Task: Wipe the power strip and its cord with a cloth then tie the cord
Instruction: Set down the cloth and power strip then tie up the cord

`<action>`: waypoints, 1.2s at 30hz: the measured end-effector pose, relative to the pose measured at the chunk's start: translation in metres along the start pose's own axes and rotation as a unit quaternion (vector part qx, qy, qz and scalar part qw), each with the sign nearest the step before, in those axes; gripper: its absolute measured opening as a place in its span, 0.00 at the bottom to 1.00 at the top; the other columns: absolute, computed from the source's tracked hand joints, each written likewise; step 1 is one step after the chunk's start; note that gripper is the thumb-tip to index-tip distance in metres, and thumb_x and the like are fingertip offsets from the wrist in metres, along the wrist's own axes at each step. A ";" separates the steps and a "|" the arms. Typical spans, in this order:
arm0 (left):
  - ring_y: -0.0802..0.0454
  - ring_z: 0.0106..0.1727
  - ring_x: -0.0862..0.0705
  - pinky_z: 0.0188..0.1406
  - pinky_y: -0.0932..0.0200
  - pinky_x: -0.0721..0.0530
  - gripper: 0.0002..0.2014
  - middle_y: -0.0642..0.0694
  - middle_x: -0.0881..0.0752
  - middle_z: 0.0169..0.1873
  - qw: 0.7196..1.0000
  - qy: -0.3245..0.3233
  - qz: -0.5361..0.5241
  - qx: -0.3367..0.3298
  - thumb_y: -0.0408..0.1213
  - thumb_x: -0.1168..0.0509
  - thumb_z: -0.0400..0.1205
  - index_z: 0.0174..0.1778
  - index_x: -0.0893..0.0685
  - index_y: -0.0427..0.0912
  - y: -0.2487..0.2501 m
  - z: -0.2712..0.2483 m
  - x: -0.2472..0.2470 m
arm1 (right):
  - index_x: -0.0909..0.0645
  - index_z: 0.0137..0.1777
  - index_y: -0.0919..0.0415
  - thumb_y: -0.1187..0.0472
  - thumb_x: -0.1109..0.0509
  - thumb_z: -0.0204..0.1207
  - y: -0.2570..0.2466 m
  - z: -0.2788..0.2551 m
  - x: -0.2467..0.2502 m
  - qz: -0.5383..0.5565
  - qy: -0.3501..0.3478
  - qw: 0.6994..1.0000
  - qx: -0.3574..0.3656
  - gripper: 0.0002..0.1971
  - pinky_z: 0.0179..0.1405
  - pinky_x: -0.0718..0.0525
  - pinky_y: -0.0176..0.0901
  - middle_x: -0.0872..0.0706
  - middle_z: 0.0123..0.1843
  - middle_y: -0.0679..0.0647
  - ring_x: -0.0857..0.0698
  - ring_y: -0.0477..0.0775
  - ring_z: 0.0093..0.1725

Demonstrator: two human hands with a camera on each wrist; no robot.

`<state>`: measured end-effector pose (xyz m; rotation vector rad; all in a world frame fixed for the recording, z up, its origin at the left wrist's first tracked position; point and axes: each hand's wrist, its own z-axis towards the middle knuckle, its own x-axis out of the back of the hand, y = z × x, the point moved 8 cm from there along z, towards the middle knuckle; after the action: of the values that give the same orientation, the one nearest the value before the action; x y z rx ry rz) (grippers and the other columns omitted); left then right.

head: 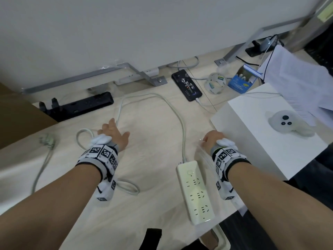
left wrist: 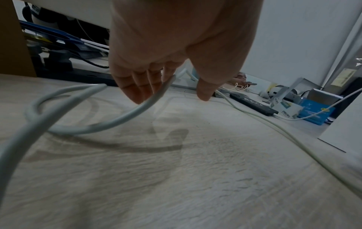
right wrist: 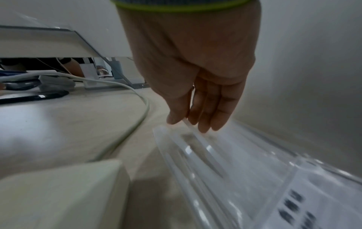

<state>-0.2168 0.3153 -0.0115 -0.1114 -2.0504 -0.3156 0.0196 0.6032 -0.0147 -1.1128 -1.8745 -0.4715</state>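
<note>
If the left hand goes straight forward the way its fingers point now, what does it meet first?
Probably the black power strip near the wall; the left hand already touches the white cord. Depth is unclear.

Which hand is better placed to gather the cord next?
Left. The left hand already has the cord running between its fingers, while the right hand pinches a clear plastic package.

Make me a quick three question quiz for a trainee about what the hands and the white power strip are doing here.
1. True or false: the white power strip lies nearer the right hand than the left hand.
2. What do the right hand's fingertips pinch: A, a cloth; B, a clear plastic strip; C, the black phone?
3. What runs under the left hand's fingers?

Key: 1 true. 2 B. 3 the white cord.
</note>
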 end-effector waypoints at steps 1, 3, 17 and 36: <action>0.35 0.72 0.31 0.64 0.39 0.27 0.38 0.39 0.34 0.76 1.000 -0.003 -0.007 0.000 0.57 0.41 0.81 0.82 0.48 0.45 0.001 -0.001 -0.001 | 0.16 0.59 0.60 0.55 0.31 0.76 -0.003 0.001 0.004 0.003 0.006 1.000 0.000 0.14 0.45 0.24 0.41 0.14 0.58 0.59 0.15 0.60 0.55; 0.36 0.74 0.33 0.66 0.40 0.28 0.38 0.40 0.35 0.76 1.000 0.004 -0.024 -0.007 0.57 0.40 0.81 0.83 0.49 0.46 0.002 -0.002 0.000 | 0.19 0.57 0.60 0.60 0.35 0.79 -0.016 0.007 0.017 0.017 0.027 0.999 -0.004 0.09 0.44 0.24 0.40 0.14 0.56 0.55 0.17 0.57 0.47; 0.54 0.34 0.16 0.33 0.59 0.19 0.12 0.46 0.13 0.43 0.884 -0.043 -0.440 -0.151 0.37 0.31 0.80 0.59 0.16 0.44 0.081 0.017 0.049 | 0.17 0.53 0.60 0.62 0.36 0.82 -0.230 0.011 0.082 0.499 -0.034 0.838 0.219 0.07 0.39 0.16 0.44 0.11 0.36 0.52 0.14 0.50 0.37; 0.47 0.28 0.11 0.38 0.52 0.09 0.08 0.42 0.11 0.22 0.913 -0.127 -0.388 0.014 0.35 0.31 0.74 0.30 0.12 0.41 0.117 0.073 0.000 | 0.17 0.38 0.60 0.57 0.32 0.79 -0.209 0.095 0.016 0.374 -0.170 0.905 0.110 0.10 0.39 0.13 0.47 0.13 0.37 0.56 0.14 0.53 0.35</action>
<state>-0.2539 0.4470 -0.0242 0.7360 -2.2784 -0.7914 -0.2070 0.5657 -0.0300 -1.7059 -1.5526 0.3862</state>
